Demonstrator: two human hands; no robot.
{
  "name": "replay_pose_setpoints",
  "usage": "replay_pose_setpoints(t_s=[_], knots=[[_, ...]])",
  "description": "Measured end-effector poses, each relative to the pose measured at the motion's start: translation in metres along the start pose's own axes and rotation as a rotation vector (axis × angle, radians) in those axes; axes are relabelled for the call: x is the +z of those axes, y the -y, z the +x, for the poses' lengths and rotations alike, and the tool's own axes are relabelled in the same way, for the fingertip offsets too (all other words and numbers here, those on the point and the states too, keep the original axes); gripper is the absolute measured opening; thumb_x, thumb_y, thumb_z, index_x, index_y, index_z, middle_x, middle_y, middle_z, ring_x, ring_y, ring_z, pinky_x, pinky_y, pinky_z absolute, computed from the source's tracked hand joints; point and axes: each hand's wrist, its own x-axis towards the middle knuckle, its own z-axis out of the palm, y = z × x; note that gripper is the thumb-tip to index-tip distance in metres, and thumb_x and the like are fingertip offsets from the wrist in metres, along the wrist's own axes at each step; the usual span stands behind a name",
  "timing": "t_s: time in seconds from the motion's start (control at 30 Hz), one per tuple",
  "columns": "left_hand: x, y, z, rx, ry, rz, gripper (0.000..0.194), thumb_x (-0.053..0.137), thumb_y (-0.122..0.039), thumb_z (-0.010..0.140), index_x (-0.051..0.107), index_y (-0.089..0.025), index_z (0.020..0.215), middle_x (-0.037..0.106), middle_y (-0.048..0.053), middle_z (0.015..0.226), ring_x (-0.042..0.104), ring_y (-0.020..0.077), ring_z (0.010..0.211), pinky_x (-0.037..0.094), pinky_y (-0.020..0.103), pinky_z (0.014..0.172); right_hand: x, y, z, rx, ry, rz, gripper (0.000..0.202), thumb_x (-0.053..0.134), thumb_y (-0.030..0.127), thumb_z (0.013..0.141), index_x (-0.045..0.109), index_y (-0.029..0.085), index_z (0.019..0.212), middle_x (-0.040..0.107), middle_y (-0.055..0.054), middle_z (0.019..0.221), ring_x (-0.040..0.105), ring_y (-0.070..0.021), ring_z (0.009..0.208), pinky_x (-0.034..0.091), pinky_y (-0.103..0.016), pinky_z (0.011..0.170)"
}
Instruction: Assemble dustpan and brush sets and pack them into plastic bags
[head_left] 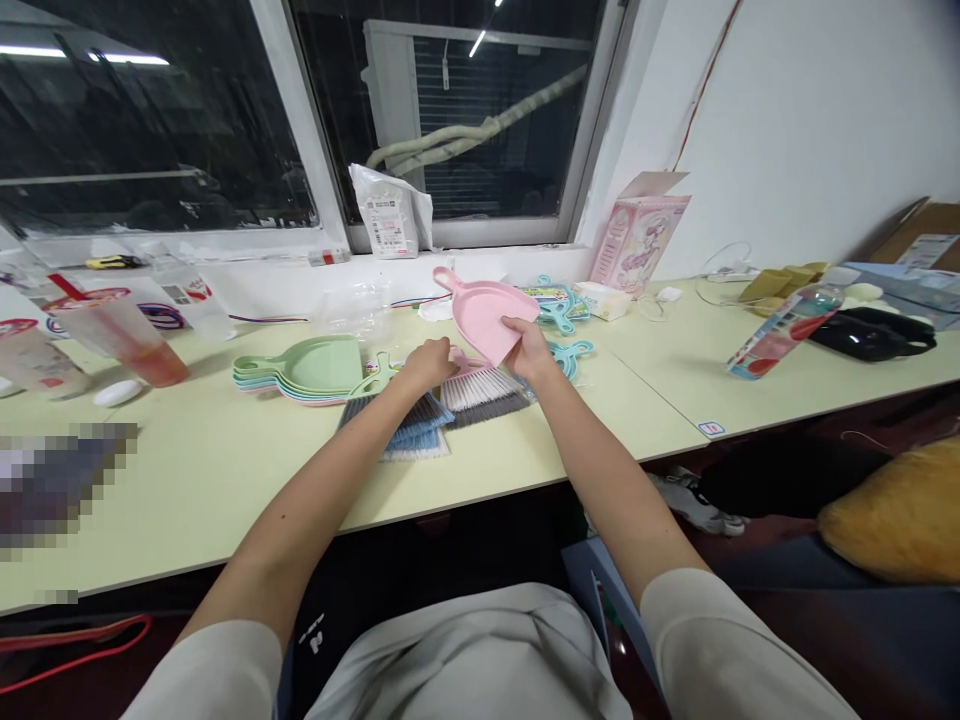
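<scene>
A pink dustpan (pixel 487 308) is tilted above the table, its wide edge pinched in my right hand (pixel 529 350). My left hand (pixel 429 364) is closed at the handle side of a pink hand brush (pixel 484 390), whose white and grey bristles point toward me; its fingers partly hide the grip. Under my left wrist lie several brushes with blue and dark bristles (pixel 420 428) and a green handle (pixel 381 372). Left of them sits a stack of small dustpans (pixel 319 366), a green one on top. Teal brush handles (pixel 571 356) show behind my right hand.
The pale table (pixel 225 480) runs along a window. Drink cups (pixel 124 340) and a white mouse-shaped object (pixel 118 393) stand left. Clear plastic wrap (pixel 349 308) lies behind the stack. Right are a pink box (pixel 639 240), a bottle (pixel 787 325) and a black case (pixel 870 332).
</scene>
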Motion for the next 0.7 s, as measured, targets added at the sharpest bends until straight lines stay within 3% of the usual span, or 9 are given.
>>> replay_pose_setpoints(t_s=[0.13, 0.23, 0.33, 0.43, 0.6, 0.7], knots=[[0.006, -0.002, -0.003, 0.026, 0.042, -0.001, 0.029, 0.064, -0.038, 0.090, 0.071, -0.017, 0.109, 0.072, 0.023, 0.115, 0.071, 0.0369, 0.108, 0.054, 0.040, 0.085, -0.001, -0.002, 0.001, 0.006, 0.019, -0.017, 0.023, 0.066, 0.012, 0.084, 0.067, 0.019, 0.105, 0.079, -0.002, 0.091, 0.075, -0.0206, 0.081, 0.067, -0.037, 0.081], [0.008, -0.003, -0.001, 0.022, -0.004, -0.047, 0.020, 0.070, -0.033, 0.084, 0.071, -0.018, 0.097, 0.073, 0.021, 0.107, 0.072, 0.0356, 0.103, 0.055, 0.038, 0.084, 0.001, -0.003, 0.000, 0.011, 0.014, -0.017, 0.021, 0.066, 0.012, 0.085, 0.067, 0.019, 0.105, 0.079, -0.002, 0.090, 0.075, -0.0187, 0.078, 0.066, -0.033, 0.079], [0.001, -0.001, 0.002, 0.030, -0.018, -0.177, 0.012, 0.078, -0.026, 0.073, 0.068, -0.020, 0.072, 0.072, 0.015, 0.080, 0.072, 0.0337, 0.087, 0.055, 0.038, 0.077, 0.003, -0.004, -0.002, 0.023, 0.008, -0.019, 0.019, 0.066, 0.012, 0.087, 0.067, 0.018, 0.105, 0.079, -0.002, 0.089, 0.074, -0.0182, 0.077, 0.066, -0.033, 0.080], [-0.012, 0.003, 0.006, 0.039, -0.004, -0.406, 0.023, 0.078, -0.016, 0.065, 0.059, -0.021, 0.052, 0.059, 0.006, 0.053, 0.066, 0.0273, 0.063, 0.053, 0.037, 0.066, 0.005, -0.005, -0.004, 0.017, 0.010, -0.026, 0.019, 0.066, 0.013, 0.087, 0.067, 0.018, 0.105, 0.079, -0.002, 0.088, 0.074, -0.0190, 0.078, 0.066, -0.035, 0.080], [-0.035, 0.021, 0.011, -0.083, -0.116, -0.914, 0.018, 0.082, -0.015, 0.063, 0.065, -0.017, 0.059, 0.060, 0.006, 0.054, 0.060, 0.0210, 0.054, 0.053, 0.036, 0.056, 0.007, -0.004, -0.003, -0.063, -0.038, 0.051, 0.019, 0.065, 0.011, 0.086, 0.067, 0.019, 0.103, 0.080, -0.001, 0.091, 0.075, -0.0173, 0.081, 0.066, -0.030, 0.076], [-0.046, 0.042, 0.015, -0.216, -0.339, -1.155, 0.012, 0.076, -0.015, 0.067, 0.064, -0.015, 0.066, 0.063, 0.007, 0.063, 0.063, 0.0198, 0.062, 0.055, 0.034, 0.059, 0.004, -0.002, 0.002, -0.137, -0.098, 0.126, 0.019, 0.064, 0.012, 0.086, 0.067, 0.021, 0.103, 0.079, 0.000, 0.093, 0.075, -0.0160, 0.085, 0.065, -0.028, 0.078]])
